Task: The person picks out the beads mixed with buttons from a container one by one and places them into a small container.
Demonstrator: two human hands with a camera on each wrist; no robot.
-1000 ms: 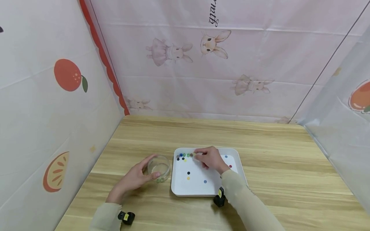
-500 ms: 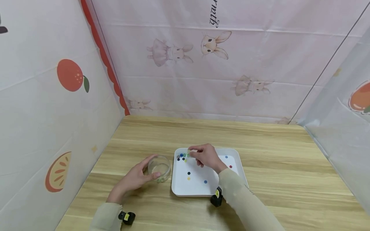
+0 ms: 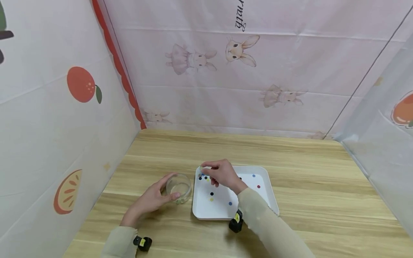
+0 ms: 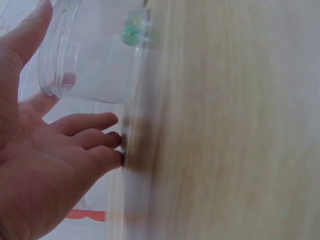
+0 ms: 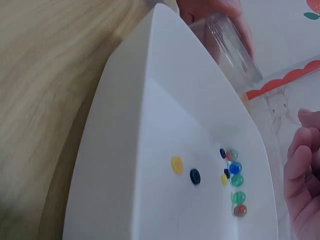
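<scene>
My left hand (image 3: 151, 198) holds a clear round jar (image 3: 182, 181) on the table, thumb on the near side and index finger round the far side. Green-tinted marbles (image 4: 131, 35) lie at the bottom of the jar in the left wrist view. My right hand (image 3: 222, 173) pinches a small pale yellowish marble (image 3: 201, 168) above the far left corner of a white tray (image 3: 206, 211). In the right wrist view the fingertips are partly cut off and the held marble is hidden. Blue, green and reddish marbles (image 5: 237, 180) line the tray's far side.
Flat buttons lie in the tray, among them a yellow button (image 5: 177, 165), a black button (image 5: 195, 176), a blue button (image 3: 230, 203) and a red button (image 3: 259, 186). The wooden table (image 3: 322, 172) is bounded by printed cloth walls (image 3: 284, 64).
My right hand has lifted the marble from the row's right end and moved left along the tray's far edge toward the jar. The left hand and jar stay put.
</scene>
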